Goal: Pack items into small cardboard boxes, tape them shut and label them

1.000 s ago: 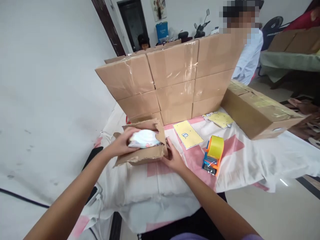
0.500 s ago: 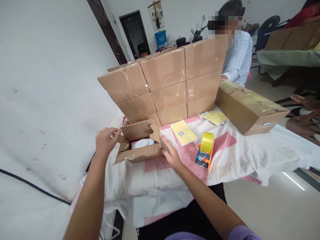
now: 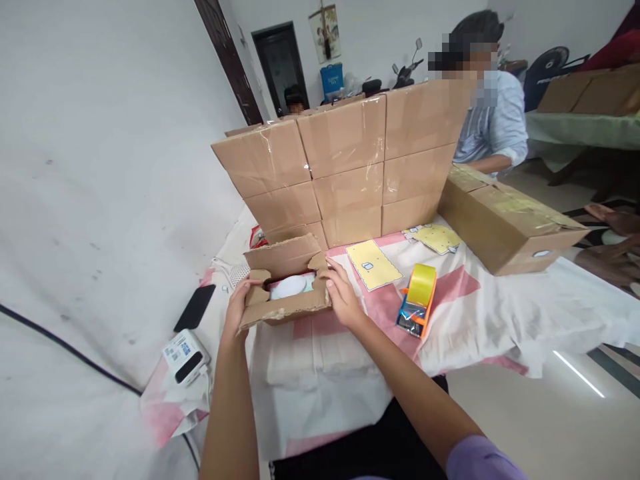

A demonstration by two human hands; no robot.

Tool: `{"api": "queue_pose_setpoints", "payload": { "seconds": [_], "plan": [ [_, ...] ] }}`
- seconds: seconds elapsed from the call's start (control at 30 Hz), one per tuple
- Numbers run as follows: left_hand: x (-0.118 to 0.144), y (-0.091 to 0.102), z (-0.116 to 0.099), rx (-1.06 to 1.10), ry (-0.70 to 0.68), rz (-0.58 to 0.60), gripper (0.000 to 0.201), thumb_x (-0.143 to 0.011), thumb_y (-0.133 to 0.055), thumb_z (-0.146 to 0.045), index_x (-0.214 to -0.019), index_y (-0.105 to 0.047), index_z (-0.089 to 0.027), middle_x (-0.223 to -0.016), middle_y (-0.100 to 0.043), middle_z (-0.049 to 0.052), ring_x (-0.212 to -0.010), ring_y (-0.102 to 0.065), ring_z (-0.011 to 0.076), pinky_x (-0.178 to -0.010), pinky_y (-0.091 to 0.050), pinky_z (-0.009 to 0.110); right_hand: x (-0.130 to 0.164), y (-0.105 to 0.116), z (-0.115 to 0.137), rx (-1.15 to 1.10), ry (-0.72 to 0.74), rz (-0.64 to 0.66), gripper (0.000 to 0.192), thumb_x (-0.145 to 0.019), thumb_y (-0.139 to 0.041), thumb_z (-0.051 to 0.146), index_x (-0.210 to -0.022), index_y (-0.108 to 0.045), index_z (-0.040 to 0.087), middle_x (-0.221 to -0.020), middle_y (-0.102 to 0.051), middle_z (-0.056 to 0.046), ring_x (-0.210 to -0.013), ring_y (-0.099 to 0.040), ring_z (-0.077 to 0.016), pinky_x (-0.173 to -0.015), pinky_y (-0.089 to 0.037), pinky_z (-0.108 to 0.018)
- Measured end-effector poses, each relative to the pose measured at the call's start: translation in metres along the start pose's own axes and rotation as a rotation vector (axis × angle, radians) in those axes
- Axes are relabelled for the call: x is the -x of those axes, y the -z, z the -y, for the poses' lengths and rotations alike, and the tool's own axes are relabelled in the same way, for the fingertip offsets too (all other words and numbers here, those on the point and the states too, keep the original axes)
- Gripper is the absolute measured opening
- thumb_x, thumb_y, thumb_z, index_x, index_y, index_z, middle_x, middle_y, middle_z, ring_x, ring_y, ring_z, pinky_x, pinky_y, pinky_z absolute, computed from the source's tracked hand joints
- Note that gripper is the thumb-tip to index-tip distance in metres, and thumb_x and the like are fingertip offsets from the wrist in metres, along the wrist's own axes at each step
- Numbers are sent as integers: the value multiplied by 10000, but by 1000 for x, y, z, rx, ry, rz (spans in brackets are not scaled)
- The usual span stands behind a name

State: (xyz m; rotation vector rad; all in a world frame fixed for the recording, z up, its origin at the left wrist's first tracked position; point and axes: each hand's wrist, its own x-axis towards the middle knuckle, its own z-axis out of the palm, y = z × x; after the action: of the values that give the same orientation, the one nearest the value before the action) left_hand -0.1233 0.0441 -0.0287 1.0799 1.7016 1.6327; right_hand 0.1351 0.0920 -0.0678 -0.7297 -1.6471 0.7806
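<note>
A small cardboard box (image 3: 285, 309) with its flaps up sits on the cloth-covered table. Inside it lies a white oval thing (image 3: 289, 287), with something pinkish and pale green partly showing beneath. At the box's left end, my left hand (image 3: 238, 308) grips the side and flap, its fingertips on the inner flap. My right hand (image 3: 344, 293) holds the opposite end, fingers bent over the right flap. To the right of that hand are a yellow card (image 3: 374, 265) and a tape dispenser (image 3: 417, 300) with a yellow roll.
Stacked cardboard boxes (image 3: 347, 170) form a wall behind. A long taped carton (image 3: 515, 217) stands at the right, near yellow cut-outs (image 3: 436, 238). A black phone (image 3: 195, 308) and a white device (image 3: 186, 357) with a cable lie left. Another person (image 3: 493, 127) sits behind the boxes.
My left hand has come down from above the left flap and now grips that end of the box. The left flap has swung up. My right hand's fingers have curled over the right flap.
</note>
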Motion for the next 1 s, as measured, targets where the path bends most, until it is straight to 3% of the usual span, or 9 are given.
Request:
{"api": "queue_pose_setpoints", "payload": {
  "seconds": [0.13, 0.3, 0.43, 0.53, 0.63, 0.73, 0.83, 0.9, 1.0],
  "plan": [
    [16, -3, -2, 107, 92, 75, 435, -836, -595, -583, -979, -747, -201, -978, -739, 95, -810, -689, 243, -651, -564, 333, 15, 27, 12, 57, 108, 57, 505, -1026, -315, 541, -1289, -646, 265, -1548, -416, -103, -1451, -405, -318, -1197, -357, -523],
    [31, -10, 0, 218, 154, 86, 552, -855, -556, -664, -1095, -742, -204, -1128, -751, 96, -962, -719, 271, -750, -595, 353, 27, 55, 22, 140, 203, 288, 637, -838, -648, 411, -1453, -528, 296, -1572, -410, -104, -1429, -395, -372, -1166, -370, -567],
    [37, -16, 4, 324, 149, 62, 845, -876, -299, -842, -1304, -660, -210, -1341, -688, 126, -1193, -682, 307, -934, -593, 411, 22, 35, 30, 119, 72, 23, 320, -789, -717, 324, -1101, -688, 263, -1381, -534, -115, -1326, -477, -344, -1107, -430, -535],
    [40, -17, 9, 343, 45, 50, 808, -900, -339, -811, -1483, -534, -287, -1573, -511, 77, -1435, -506, 303, -1126, -492, 427, 11, 18, 32, 30, -125, -171, 367, -793, -661, 258, -1157, -626, 259, -1310, -534, -113, -1262, -526, -294, -1053, -488, -473],
    [38, -12, 11, 177, -11, 90, 717, -862, -676, -457, -1541, -461, -372, -1632, -430, 5, -1540, -348, 278, -1257, -323, 420, -3, 14, 27, -45, -289, -149, 720, -719, -609, 197, -1423, -475, 268, -1427, -504, -115, -1181, -560, -279, -1011, -514, -460],
    [31, -4, 6, 4, -32, 162, 852, -820, -673, -274, -1595, -345, -413, -1664, -370, -19, -1548, -327, 279, -1269, -286, 452, -18, 20, 19, -72, -335, -65, 856, -710, -616, 198, -1533, -392, 273, -1471, -523, -104, -1195, -555, -293, -1029, -491, -473],
    [30, -3, -10, -250, -213, 139, 827, -839, -638, -275, -1604, -339, -373, -1693, -309, 1, -1549, -322, 286, -1241, -332, 452, -26, 28, 18, 2, -137, -47, 570, -811, -585, 211, -1378, -592, 278, -1216, -687, -62, -1210, -526, -286, -1099, -409, -490],
    [36, -9, -24, -501, -429, 110, 676, -887, -607, -297, -1545, -452, -327, -1621, -445, 37, -1512, -385, 279, -1250, -296, 478, -27, 31, 22, 75, -5, -11, 294, -910, -541, 248, -1141, -721, 267, -1016, -725, -52, -1158, -527, -284, -1078, -399, -494],
    [54, -24, -42, -837, -642, 219, 390, -984, -531, -383, -1350, -637, -302, -1399, -670, 43, -1353, -566, 271, -1248, -231, 536, -17, 36, 36, 198, 58, 53, 268, -995, -484, 283, -1025, -746, 236, -1012, -739, -70, -1171, -524, -297, -1045, -400, -511]
  ]
}}
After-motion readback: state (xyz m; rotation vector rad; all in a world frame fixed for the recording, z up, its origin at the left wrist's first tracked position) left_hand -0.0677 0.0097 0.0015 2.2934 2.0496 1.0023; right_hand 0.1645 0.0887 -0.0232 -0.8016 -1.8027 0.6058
